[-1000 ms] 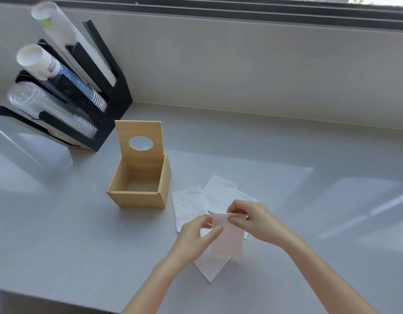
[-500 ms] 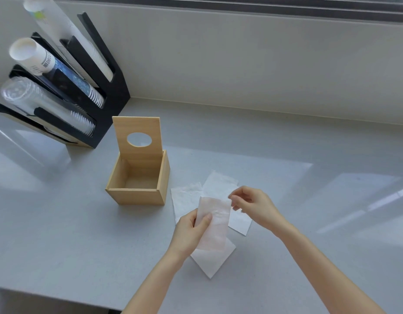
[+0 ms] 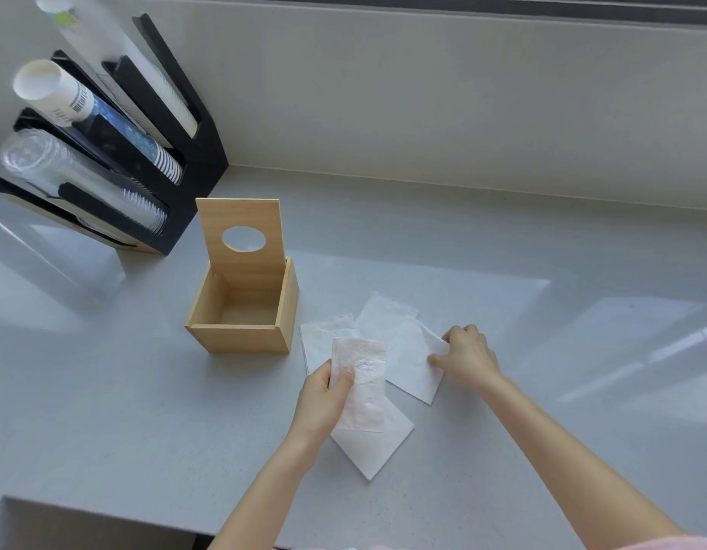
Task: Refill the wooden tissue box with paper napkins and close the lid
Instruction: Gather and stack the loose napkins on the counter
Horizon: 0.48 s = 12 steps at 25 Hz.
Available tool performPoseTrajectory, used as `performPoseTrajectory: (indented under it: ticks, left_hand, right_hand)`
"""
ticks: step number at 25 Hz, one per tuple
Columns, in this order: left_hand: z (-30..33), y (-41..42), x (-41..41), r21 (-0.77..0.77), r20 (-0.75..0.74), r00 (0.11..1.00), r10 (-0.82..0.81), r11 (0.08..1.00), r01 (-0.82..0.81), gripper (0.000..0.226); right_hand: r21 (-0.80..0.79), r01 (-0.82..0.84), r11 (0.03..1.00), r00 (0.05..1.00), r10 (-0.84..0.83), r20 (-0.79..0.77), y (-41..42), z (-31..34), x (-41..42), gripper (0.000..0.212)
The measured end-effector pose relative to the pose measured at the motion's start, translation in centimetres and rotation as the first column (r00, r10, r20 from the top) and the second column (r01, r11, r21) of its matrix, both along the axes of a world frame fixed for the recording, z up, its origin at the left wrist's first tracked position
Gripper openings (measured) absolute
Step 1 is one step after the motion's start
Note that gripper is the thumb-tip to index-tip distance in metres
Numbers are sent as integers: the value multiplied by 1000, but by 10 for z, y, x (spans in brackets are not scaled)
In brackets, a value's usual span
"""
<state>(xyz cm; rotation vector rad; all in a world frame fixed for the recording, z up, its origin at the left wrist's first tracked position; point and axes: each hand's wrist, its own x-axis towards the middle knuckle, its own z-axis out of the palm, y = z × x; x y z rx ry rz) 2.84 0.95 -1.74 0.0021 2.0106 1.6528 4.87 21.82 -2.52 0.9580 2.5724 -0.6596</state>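
Beside the open wooden box (image 3: 240, 307), both hands (image 3: 324, 398) (image 3: 469, 357) pinch napkins (image 3: 362, 381)

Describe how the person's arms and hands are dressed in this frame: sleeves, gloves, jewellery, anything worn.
Both forearms are bare from wrist to near the elbow. The left hand and right hand wear no gloves, and no rings, watch or bracelet can be seen. A strip of pink fabric shows at the bottom right edge, near the right upper arm, probably a short sleeve or part of a top; too little shows to say which.

grey counter (image 3: 502, 271): open wooden tissue box (image 3: 240, 331), loose white napkins (image 3: 383, 315) beside it, black cup rack (image 3: 185, 152) behind.
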Motion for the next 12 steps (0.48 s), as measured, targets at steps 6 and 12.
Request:
performPoseTrajectory:
  ticks: [6,12]
  left_hand:
    - [1,0,1,-28,2,1000,-22,999,22,20]
    - [0,-7,-3,-25,11,1000,19,1000,-19,28]
  right_hand:
    - [43,59,997,987,-53,-149,-16,-4,11,20]
    - [-327,163,931,868,-293,-401,-22,6,25,13]
